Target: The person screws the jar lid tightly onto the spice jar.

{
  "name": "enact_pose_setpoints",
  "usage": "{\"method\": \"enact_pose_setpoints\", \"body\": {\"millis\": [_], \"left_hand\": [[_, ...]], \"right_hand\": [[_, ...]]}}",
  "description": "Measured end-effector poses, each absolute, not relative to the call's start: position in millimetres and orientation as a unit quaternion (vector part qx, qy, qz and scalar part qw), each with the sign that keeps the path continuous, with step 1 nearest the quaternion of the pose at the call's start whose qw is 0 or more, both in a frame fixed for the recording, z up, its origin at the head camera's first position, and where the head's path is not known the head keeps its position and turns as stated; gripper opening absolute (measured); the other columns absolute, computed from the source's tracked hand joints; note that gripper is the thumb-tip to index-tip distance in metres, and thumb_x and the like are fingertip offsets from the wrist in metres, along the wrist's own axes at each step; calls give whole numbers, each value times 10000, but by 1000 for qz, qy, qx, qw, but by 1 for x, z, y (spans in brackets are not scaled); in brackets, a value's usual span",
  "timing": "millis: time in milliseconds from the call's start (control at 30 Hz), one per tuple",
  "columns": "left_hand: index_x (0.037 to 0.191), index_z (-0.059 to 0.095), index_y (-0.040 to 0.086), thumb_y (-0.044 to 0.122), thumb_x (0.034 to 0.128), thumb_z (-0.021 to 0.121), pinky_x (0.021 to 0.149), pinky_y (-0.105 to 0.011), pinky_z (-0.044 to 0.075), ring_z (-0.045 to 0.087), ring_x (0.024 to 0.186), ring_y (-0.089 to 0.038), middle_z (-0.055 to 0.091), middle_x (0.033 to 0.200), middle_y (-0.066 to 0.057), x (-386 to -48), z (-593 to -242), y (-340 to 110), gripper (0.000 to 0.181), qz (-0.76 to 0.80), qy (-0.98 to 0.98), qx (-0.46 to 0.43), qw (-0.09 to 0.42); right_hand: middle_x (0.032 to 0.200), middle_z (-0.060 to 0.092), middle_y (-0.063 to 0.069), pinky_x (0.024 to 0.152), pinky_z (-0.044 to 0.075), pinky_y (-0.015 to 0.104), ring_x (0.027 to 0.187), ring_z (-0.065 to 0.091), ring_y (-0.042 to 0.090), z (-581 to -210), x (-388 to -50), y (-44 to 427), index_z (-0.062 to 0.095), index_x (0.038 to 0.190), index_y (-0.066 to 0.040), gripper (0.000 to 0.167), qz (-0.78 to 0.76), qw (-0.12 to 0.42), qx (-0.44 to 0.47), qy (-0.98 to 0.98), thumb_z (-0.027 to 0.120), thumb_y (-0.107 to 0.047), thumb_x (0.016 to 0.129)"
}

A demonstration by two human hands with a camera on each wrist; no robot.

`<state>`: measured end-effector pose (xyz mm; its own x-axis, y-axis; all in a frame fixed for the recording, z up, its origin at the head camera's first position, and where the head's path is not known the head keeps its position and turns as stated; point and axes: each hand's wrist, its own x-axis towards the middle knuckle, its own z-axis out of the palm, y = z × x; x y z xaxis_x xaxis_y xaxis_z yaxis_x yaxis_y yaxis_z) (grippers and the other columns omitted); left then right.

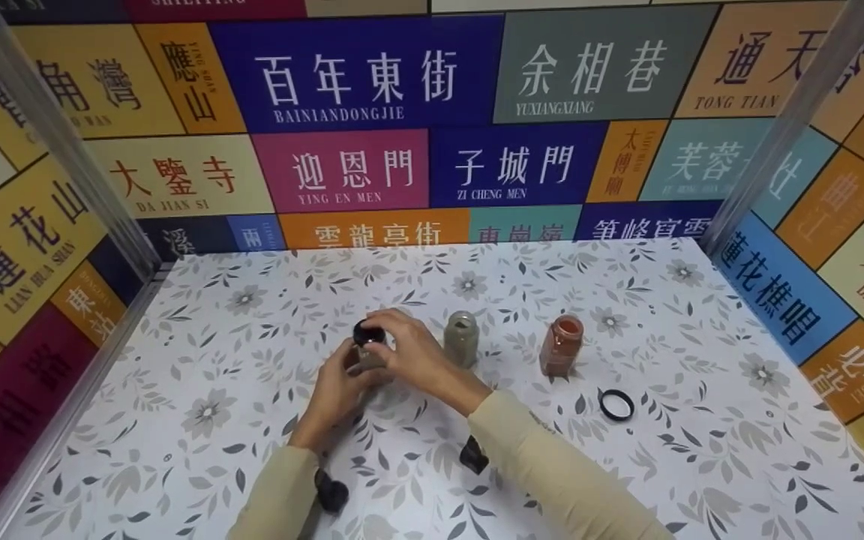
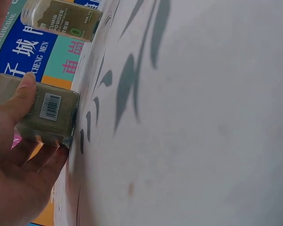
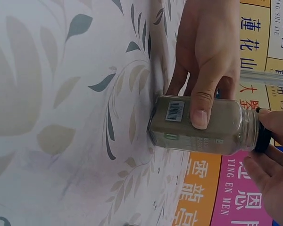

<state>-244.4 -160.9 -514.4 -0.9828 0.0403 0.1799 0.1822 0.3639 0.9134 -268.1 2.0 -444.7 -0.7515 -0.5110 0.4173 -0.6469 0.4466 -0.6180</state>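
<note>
The left hand (image 1: 342, 382) grasps a jar (image 3: 217, 125) of brownish powder near its base, thumb on one side, other fingers wrapped behind and partly hidden by the glass. The jar stands about upright, its base seeming to meet the bench (image 1: 211, 345); from above, the hands cover most of it. Its label shows a barcode, but the lettering beside it is too blurred to read.

The right hand (image 1: 417, 352) grasps the black lid (image 1: 368, 332) on the jar's mouth, thumb and fingers around the rim. Whether the lid is screwed tight, I cannot tell. The right wrist view cuts this hand off at its edge; the left wrist view leaves out the lid and keeps only a sliver of fingers.

Just beside the right hand stands the cumin jar (image 1: 460, 330), lidless, its lower side partly behind that hand. Further right are an open red jar (image 1: 561, 349), its label illegible, and a black ring (image 1: 612, 415) lying flat near it. Both sleeves (image 1: 552, 457) run off the bottom edge.
</note>
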Motion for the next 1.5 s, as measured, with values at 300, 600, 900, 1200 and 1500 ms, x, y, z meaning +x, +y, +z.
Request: {"method": "enact_pose_setpoints", "body": {"millis": [300, 600, 900, 1200, 1500], "left_hand": [[1431, 515, 117, 186, 833, 808, 1094, -513, 473, 548, 1330, -373, 570, 1435, -197, -247, -516, -161, 669, -542, -835, -64, 74], [1411, 532, 109, 143, 823, 810, 1102, -499, 469, 551, 1326, -376, 576, 1425, -207, -248, -516, -161, 651, -561, -822, -65, 72], [1445, 505, 115, 124, 835, 801, 1118, -491, 456, 521, 1363, -356, 542, 1469, -183, -249, -516, -162, 678, -571, -816, -69, 61], [1414, 535, 137, 136, 808, 825, 1114, -503, 459, 518, 1366, -339, 559, 1457, -150, -247, -516, -161, 672, -576, -813, -60, 59], [1389, 550, 110, 102, 814, 812, 1097, -499, 475, 560, 1314, -364, 576, 1428, -184, -249, -518, -160, 632, -581, -807, -77, 73]], "right_hand": [[1269, 656, 187, 1074, 499, 395, 1203, 627, 312, -450, -269, 1, 676, 1196, 8, 289, 398, 98, 339, -847, 689, -94, 925], [1244, 665, 172, 1070, 503, 378, 1185, 630, 298, -450, -269, 2, 687, 1156, 5, 268, 410, 108, 337, -841, 709, -75, 901], [1233, 672, 154, 1052, 515, 362, 1168, 639, 288, -448, -270, 3, 698, 1147, -3, 272, 395, 103, 342, -846, 726, -101, 895], [1176, 681, 152, 1010, 540, 367, 1111, 659, 295, -444, -270, 2, 709, 1105, 0, 244, 379, 102, 348, -851, 739, -98, 884], [1143, 670, 123, 990, 548, 346, 1079, 664, 271, -439, -269, 0, 719, 1106, -19, 241, 367, 84, 321, -869, 734, -148, 904]]}}
